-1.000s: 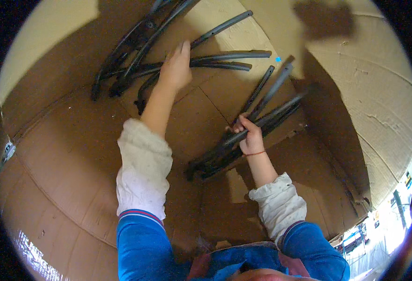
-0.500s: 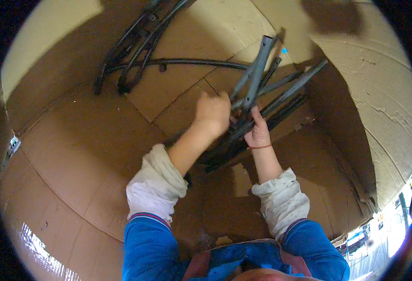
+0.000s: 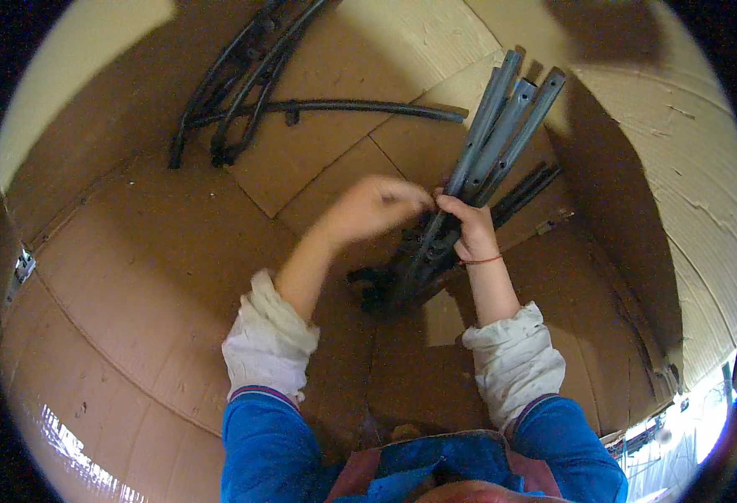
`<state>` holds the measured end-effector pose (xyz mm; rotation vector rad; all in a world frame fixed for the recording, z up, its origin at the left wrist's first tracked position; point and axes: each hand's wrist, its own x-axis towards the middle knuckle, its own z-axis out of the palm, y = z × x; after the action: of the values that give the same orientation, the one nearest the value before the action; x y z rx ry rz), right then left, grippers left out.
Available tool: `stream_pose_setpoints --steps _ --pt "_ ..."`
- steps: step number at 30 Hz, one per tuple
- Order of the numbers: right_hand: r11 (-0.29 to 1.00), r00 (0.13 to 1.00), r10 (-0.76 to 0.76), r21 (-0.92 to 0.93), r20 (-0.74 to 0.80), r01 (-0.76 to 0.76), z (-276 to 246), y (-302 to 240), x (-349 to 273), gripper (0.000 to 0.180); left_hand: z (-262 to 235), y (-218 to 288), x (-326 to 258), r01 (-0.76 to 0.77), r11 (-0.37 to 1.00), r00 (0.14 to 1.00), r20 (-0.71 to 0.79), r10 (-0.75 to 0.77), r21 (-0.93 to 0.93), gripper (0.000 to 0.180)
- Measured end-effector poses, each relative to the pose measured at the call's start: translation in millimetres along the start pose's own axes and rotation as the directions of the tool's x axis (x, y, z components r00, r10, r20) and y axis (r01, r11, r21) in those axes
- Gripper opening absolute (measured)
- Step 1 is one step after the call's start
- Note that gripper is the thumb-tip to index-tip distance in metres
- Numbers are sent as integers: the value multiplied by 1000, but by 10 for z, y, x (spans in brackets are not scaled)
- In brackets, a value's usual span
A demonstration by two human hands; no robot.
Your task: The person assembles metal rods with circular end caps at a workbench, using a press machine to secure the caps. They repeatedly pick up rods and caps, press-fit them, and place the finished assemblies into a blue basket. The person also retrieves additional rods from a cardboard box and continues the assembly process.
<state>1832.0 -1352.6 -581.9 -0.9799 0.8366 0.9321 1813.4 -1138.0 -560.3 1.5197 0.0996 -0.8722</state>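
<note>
My right hand (image 3: 474, 228) is closed round a bundle of dark grey metal tubes (image 3: 494, 134), its thumb across their near side. The bundle stands tilted, with its drilled upper ends fanned slightly apart toward the upper right. Its lower ends are dark and hard to make out near the middle of the box. Just left of the bundle is my left hand (image 3: 378, 205), smeared by motion, its fingertips close to the tubes. Whether those fingers touch or hold anything cannot be made out.
A large cardboard box (image 3: 150, 268) surrounds my arms. At its far left lean several black curved metal frames (image 3: 255, 80). One long black tube (image 3: 360, 106) lies beside them, and more dark tubes (image 3: 529, 193) lie behind my right hand.
The tubes, crossed at differing angles before, now lie closer together in my right hand, pointing to the upper right. My right hand has shifted slightly right; my left wrist has turned and moved slightly left.
</note>
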Motion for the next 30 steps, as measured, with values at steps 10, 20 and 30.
stream_pose_setpoints --steps 10,20,30 --pt "982 966 -47 188 254 -2 -23 -17 -1 47 -1196 -657 452 478 323 867 -497 -26 817 33" --pt "959 953 -140 276 269 64 -158 69 102 46 475 223 492 348 894 878 -431 -206 281 30" --pt "951 907 -256 254 336 174 -133 -23 195 43 -364 -628 372 808 438 370 -918 144 394 47"
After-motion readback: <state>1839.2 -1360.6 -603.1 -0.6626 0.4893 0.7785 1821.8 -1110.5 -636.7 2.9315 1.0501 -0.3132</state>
